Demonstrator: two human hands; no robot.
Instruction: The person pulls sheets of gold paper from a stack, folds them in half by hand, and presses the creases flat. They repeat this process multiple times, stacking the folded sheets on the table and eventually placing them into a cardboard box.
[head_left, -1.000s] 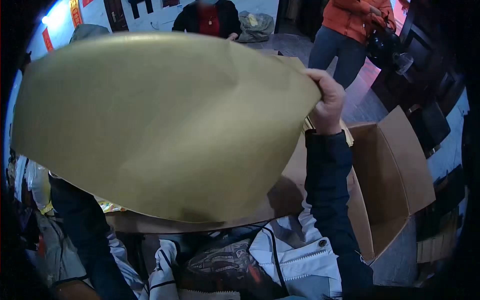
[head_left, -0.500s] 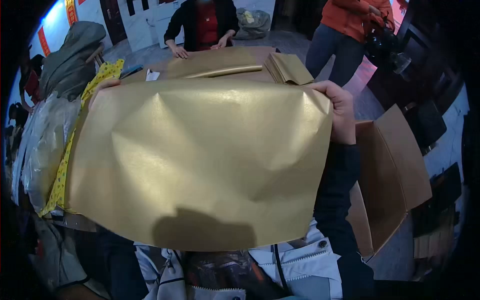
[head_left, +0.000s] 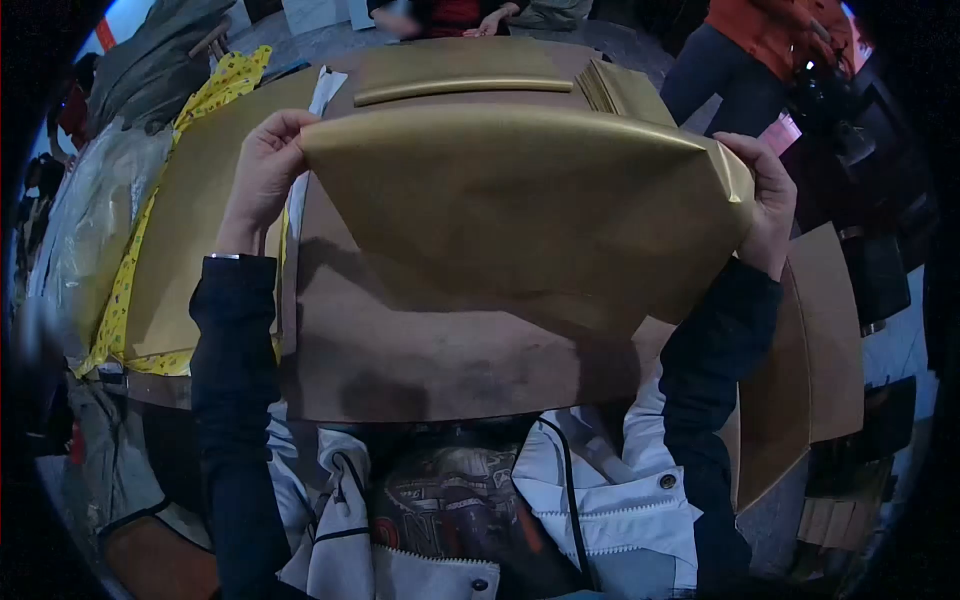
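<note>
A large sheet of gold paper (head_left: 520,210) hangs between my hands, its upper edge curved and its lower part sloping down over the brown table (head_left: 440,365). My left hand (head_left: 268,170) pinches the sheet's upper left corner. At the upper right corner my right hand (head_left: 765,195) grips it, with the paper creased beside the fingers. Beyond the sheet lies a gold paper roll or folded edge (head_left: 465,90) on more flat gold paper. A stack of folded gold paper (head_left: 630,90) sits to its right.
Yellow patterned wrapping (head_left: 120,300) with flat gold-brown sheets (head_left: 205,230) lies at the left. An open cardboard box (head_left: 825,340) stands at the right. One person (head_left: 460,15) is across the table; another in orange (head_left: 770,40) stands at far right.
The gold sheet has moved up and away from my body, uncovering the table's near part. My left hand has come rightward into full view. The far person's hand has lifted and is blurred.
</note>
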